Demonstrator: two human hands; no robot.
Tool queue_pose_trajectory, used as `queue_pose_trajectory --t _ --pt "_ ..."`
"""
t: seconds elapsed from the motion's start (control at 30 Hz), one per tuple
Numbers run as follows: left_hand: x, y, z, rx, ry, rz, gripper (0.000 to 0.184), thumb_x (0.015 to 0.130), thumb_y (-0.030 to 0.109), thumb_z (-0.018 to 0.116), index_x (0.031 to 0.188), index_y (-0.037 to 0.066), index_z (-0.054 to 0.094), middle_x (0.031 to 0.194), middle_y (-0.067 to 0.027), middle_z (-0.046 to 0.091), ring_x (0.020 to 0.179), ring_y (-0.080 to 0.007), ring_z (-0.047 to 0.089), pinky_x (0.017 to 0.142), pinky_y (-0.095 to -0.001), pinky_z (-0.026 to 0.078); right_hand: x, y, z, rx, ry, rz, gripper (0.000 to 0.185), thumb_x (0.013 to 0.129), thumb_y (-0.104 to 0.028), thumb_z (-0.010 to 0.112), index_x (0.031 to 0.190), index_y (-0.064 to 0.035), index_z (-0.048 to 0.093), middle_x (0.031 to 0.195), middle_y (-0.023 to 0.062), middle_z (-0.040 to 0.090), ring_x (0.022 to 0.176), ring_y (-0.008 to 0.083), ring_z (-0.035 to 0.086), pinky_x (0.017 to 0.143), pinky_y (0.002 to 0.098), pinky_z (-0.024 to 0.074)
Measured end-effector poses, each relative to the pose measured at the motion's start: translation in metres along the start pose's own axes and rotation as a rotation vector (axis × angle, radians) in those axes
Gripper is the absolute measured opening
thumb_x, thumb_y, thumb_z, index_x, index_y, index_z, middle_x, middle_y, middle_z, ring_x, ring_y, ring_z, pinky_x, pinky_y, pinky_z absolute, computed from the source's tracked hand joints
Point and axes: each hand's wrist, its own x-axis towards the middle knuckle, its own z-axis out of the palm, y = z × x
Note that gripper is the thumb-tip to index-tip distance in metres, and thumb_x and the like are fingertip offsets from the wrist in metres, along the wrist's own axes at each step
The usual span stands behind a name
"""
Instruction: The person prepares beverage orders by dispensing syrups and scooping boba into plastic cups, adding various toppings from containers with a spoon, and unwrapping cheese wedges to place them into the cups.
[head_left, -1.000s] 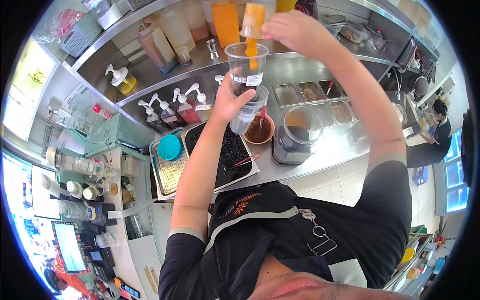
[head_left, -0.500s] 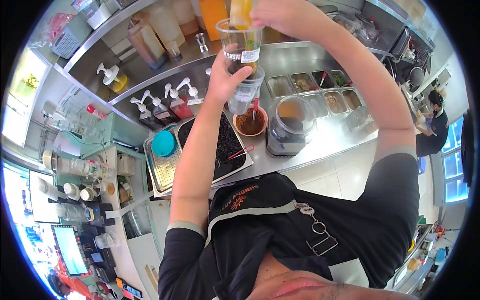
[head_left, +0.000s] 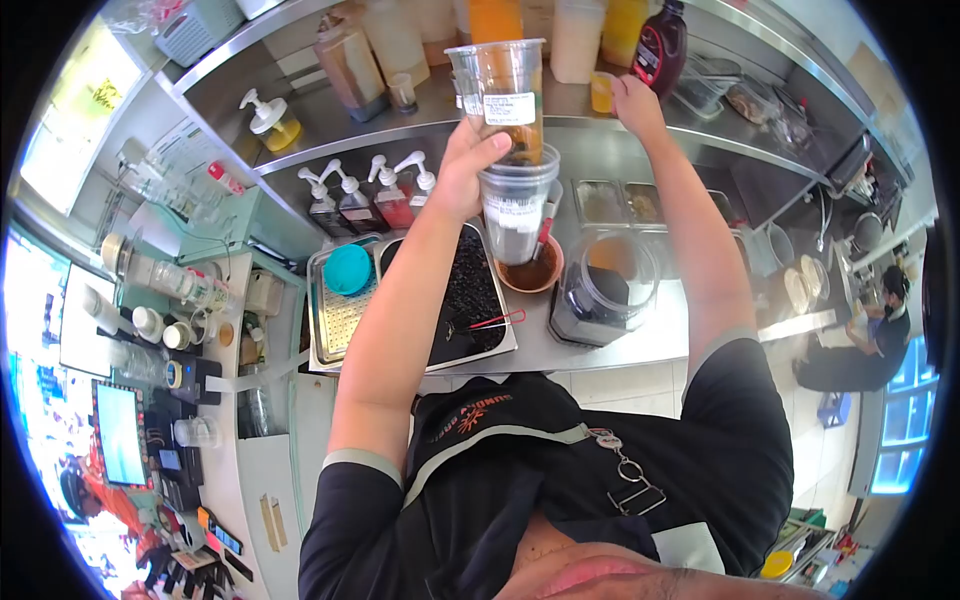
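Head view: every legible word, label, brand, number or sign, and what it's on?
Apron: "SUN" at best; the rest is too blurred.
Upper cup: white label, print too small to read.
Lower cups: print, too blurred.
Dark bottle: label, too blurred.
Screen: no legible text.

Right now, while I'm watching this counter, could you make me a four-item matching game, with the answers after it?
Things
1. Upper clear cup
2. Small orange cup
3. Teal container
4. Brown-filled bowl

Places or states
A. On a perforated metal tray
B. At the fingers of the right hand
C. With a red-handled utensil leaning in it
D. Gripped by the left hand

Right pairs: 1-D, 2-B, 3-A, 4-C
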Motion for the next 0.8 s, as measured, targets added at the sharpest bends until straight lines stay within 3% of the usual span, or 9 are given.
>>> queue_pose_trajectory --t 0.17,0.23,0.27,0.33,0.4,0.47,0.5,0.63,0.8 --pt "-0.020 0.018 0.009 -0.005 -0.030 -0.085 0.056 0.087 0.020 0.069 0.133 -0.004 0.047 0.120 -0.0158 0.064 0.105 -0.0248 0.065 0.093 -0.0380 0.053 0.023 0.024 0.025 -0.161 0.068 0.017 0.036 0.100 -0.033 0.052 0.103 -0.0012 0.067 0.088 0.0235 0.069 0.086 0.0408 0.068 0.080 0.0508 0.0517" --pt "-0.028 0.021 0.017 0.119 0.003 -0.081 0.067 0.083 0.038 0.071 0.131 -0.004 0.050 0.115 -0.0203 0.064 0.095 -0.0318 0.069 0.084 -0.0426 0.057 0.005 -0.013 0.001 -0.194 0.166 -0.053 0.034 0.099 -0.031 0.053 0.108 -0.0017 0.067 0.088 0.0215 0.070 0.082 0.0369 0.070 0.077 0.0472 0.0528" --pt "-0.032 0.025 0.023 0.130 -0.011 -0.102 0.070 0.082 0.039 0.070 0.131 -0.005 0.050 0.116 -0.0219 0.063 0.096 -0.0326 0.069 0.085 -0.0428 0.057 -0.010 -0.041 -0.019 -0.234 0.263 -0.122 0.033 0.099 -0.029 0.054 0.112 -0.0021 0.066 0.087 0.0195 0.071 0.078 0.0330 0.071 0.075 0.0437 0.0539" --pt "-0.041 0.027 0.034 0.105 -0.055 -0.139 0.071 0.081 0.040 0.071 0.132 -0.005 0.050 0.117 -0.0223 0.063 0.097 -0.0327 0.069 0.085 -0.0428 0.057 -0.045 -0.088 -0.059 0.309 -0.130 -0.013 0.033 0.099 -0.024 0.057 0.125 -0.0058 0.064 0.087 0.0096 0.072 0.071 0.0187 0.069 0.069 0.0327 0.0532" --pt "-0.052 0.026 0.049 0.056 -0.123 -0.198 0.075 0.078 0.040 0.072 0.134 -0.005 0.048 0.119 -0.0229 0.063 0.098 -0.0327 0.069 0.087 -0.0429 0.056 -0.104 -0.138 -0.101 0.556 -0.315 -0.074 0.036 0.098 -0.020 0.058 0.133 -0.0089 0.060 0.090 0.0026 0.071 0.069 0.0093 0.064 0.067 0.0253 0.0501" --pt "-0.068 0.021 0.063 0.008 -0.156 -0.294 0.083 0.076 0.038 0.075 0.140 -0.003 0.042 0.123 -0.0184 0.060 0.109 -0.0282 0.062 0.095 -0.0407 0.051 -0.158 -0.159 -0.131 0.626 -0.326 -0.155 0.039 0.098 -0.017 0.059 0.136 -0.0099 0.056 0.095 0.0035 0.071 0.069 0.0115 0.065 0.067 0.0276 0.0518" --pt "-0.078 0.013 0.065 -0.039 -0.208 -0.371 0.086 0.075 0.037 0.078 0.142 -0.001 0.041 0.126 -0.0138 0.059 0.116 -0.0234 0.058 0.101 -0.0372 0.045 -0.190 -0.175 -0.145 0.679 -0.304 -0.123 0.037 0.100 -0.013 0.056 0.137 -0.0064 0.055 0.094 0.0044 0.069 0.071 0.0105 0.065 0.069 0.0243 0.0540" --pt "-0.135 -0.015 0.118 -0.212 -0.586 -0.679 0.097 0.071 0.042 0.081 0.146 -0.001 0.037 0.125 -0.0203 0.058 0.114 -0.0290 0.060 0.100 -0.0406 0.046 -0.350 -0.199 -0.193 0.570 -0.177 0.056 0.024 0.095 -0.017 0.067 0.115 -0.0035 0.068 0.099 0.0060 0.074 0.076 0.0113 0.070 0.068 0.0266 0.0560" --pt "-0.231 -0.072 0.148 -0.294 -1.097 -1.160 0.110 0.068 0.052 0.084 0.149 -0.001 0.032 0.123 -0.0325 0.058 0.110 -0.0378 0.063 0.097 -0.0454 0.050 -0.561 -0.241 -0.221 0.282 0.030 0.242 0.012 0.097 -0.012 0.060 0.104 -0.0050 0.067 0.086 0.0051 0.072 0.075 0.0156 0.070 0.067 0.0308 0.0529"
